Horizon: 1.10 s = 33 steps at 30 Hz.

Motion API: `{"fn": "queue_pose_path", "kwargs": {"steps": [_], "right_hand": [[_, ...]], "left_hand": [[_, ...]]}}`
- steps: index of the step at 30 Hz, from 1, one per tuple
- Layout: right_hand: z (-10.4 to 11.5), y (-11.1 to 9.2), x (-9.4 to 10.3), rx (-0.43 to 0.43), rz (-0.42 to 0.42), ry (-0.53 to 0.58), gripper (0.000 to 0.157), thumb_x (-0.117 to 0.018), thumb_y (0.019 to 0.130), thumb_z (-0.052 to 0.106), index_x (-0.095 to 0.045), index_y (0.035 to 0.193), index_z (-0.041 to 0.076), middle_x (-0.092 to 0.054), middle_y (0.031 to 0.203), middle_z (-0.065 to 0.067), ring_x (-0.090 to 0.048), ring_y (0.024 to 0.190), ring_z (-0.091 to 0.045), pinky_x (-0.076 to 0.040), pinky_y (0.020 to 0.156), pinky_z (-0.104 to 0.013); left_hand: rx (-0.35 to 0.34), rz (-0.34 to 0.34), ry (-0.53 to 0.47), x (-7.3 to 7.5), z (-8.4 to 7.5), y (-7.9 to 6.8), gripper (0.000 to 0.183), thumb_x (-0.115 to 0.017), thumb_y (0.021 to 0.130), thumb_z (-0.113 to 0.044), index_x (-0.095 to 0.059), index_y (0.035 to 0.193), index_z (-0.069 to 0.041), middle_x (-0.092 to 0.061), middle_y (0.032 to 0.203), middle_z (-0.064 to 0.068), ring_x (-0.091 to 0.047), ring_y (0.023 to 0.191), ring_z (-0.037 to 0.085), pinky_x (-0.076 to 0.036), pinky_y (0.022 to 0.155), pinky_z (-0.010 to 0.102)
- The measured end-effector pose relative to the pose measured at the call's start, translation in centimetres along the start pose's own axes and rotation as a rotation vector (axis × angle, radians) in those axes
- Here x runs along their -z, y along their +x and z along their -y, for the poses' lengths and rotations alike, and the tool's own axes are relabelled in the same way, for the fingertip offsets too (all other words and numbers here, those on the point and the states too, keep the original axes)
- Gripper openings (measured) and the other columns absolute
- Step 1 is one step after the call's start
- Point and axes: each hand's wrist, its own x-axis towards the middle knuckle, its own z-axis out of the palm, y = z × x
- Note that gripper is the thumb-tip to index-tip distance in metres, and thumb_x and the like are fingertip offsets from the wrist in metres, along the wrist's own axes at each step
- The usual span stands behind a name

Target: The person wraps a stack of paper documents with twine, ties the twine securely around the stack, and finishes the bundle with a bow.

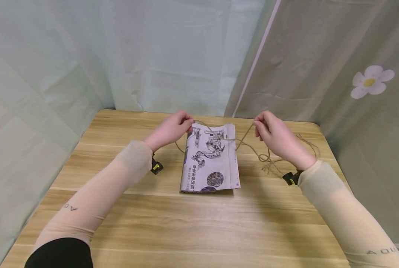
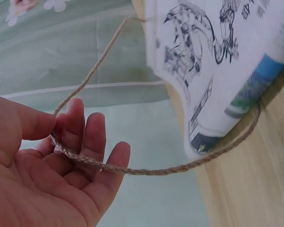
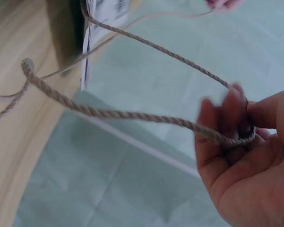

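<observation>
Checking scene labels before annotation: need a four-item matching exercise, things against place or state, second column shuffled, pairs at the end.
Column one
1) left hand
2) paper
3) right hand
4) flower

Column two
A) pinches twine out past the sheet's right edge
B) on the curtain, white with a yellow centre
C) pinches twine by the sheet's far left corner
D) printed, lying on the table

Pairs: 1-C, 2-D, 3-A, 4-B
</observation>
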Motion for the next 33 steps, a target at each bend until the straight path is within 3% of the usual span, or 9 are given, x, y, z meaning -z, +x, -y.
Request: {"fn": "queue_pose_path", "kwargs": {"steps": [6,11,14,17,20,24,30,33], "right_hand": [[2.0,0.5,1.3,0.083,-0.128,-0.002,0.023,-0.046,0.111,0.025,-0.056,0.115,0.005,-0.060,0.090,-0.010,-0.048,0.069,-0.021,-0.040,0.062,-0.032],[2.6,1.1,2.0,0.086,-0.186,-0.008,0.026,-0.047,0.110,0.027,-0.058,0.117,0.005,-0.058,0.091,-0.009,-0.046,0.069,-0.022,-0.038,0.061,-0.031],[2.8,1.7,1.9,0.112,-0.165,-0.039,0.026,-0.050,0.109,0.028,-0.061,0.117,0.005,-0.058,0.092,-0.007,-0.047,0.072,-0.021,-0.039,0.065,-0.034],[3.2,2.9,1.4,0.193,-0.122,-0.093,0.022,-0.057,0.107,0.025,-0.067,0.113,0.007,-0.060,0.095,-0.005,-0.050,0.077,-0.020,-0.041,0.069,-0.037],[3.7,4.4,0.6,0.285,-0.077,-0.151,0.015,-0.064,0.103,0.023,-0.071,0.107,0.010,-0.062,0.098,-0.002,-0.055,0.081,-0.017,-0.046,0.073,-0.037],[4.4,6.2,-1.0,0.336,0.002,-0.212,0.011,-0.067,0.102,0.025,-0.072,0.105,0.015,-0.061,0.099,0.002,-0.059,0.083,-0.015,-0.050,0.075,-0.037],[4.9,8.2,-3.6,0.384,0.112,-0.298,0.013,-0.068,0.101,0.028,-0.075,0.108,0.020,-0.059,0.099,0.003,-0.057,0.077,-0.015,-0.048,0.066,-0.036],[4.7,8.7,-4.5,0.387,0.133,-0.315,0.014,-0.069,0.100,0.029,-0.077,0.109,0.021,-0.058,0.097,0.003,-0.056,0.074,-0.015,-0.046,0.062,-0.035]], "left_hand": [[0.012,0.030,-0.063,-1.1,0.1,0.5,0.027,-0.044,0.111,-0.026,-0.056,0.122,-0.005,-0.067,0.106,0.010,-0.061,0.096,0.024,-0.049,0.079,0.039],[-0.020,0.047,-0.055,-1.8,0.1,0.7,0.027,-0.050,0.109,-0.028,-0.061,0.120,-0.006,-0.066,0.110,0.011,-0.061,0.100,0.028,-0.051,0.083,0.040],[-0.022,0.068,-0.066,-2.4,0.0,1.1,0.026,-0.052,0.108,-0.029,-0.064,0.119,-0.008,-0.066,0.108,0.008,-0.061,0.102,0.030,-0.052,0.086,0.040],[-0.014,0.093,-0.096,-3.1,-0.1,1.7,0.024,-0.053,0.108,-0.027,-0.065,0.116,-0.008,-0.066,0.105,0.009,-0.062,0.102,0.031,-0.053,0.088,0.041],[0.001,0.114,-0.153,-3.9,-0.2,2.2,0.025,-0.053,0.108,-0.025,-0.064,0.118,-0.005,-0.066,0.107,0.013,-0.062,0.106,0.035,-0.053,0.093,0.044],[0.019,0.135,-0.271,-4.7,-0.1,2.9,0.030,-0.052,0.109,-0.023,-0.060,0.126,0.001,-0.065,0.117,0.020,-0.062,0.112,0.038,-0.052,0.098,0.043],[-0.012,0.166,-0.366,-5.5,0.2,3.1,0.031,-0.050,0.109,-0.019,-0.060,0.128,0.004,-0.063,0.122,0.023,-0.061,0.115,0.038,-0.054,0.096,0.034],[-0.019,0.194,-0.375,-5.5,0.2,2.9,0.029,-0.052,0.109,-0.020,-0.062,0.126,0.000,-0.064,0.123,0.021,-0.061,0.115,0.037,-0.053,0.099,0.038]]}}
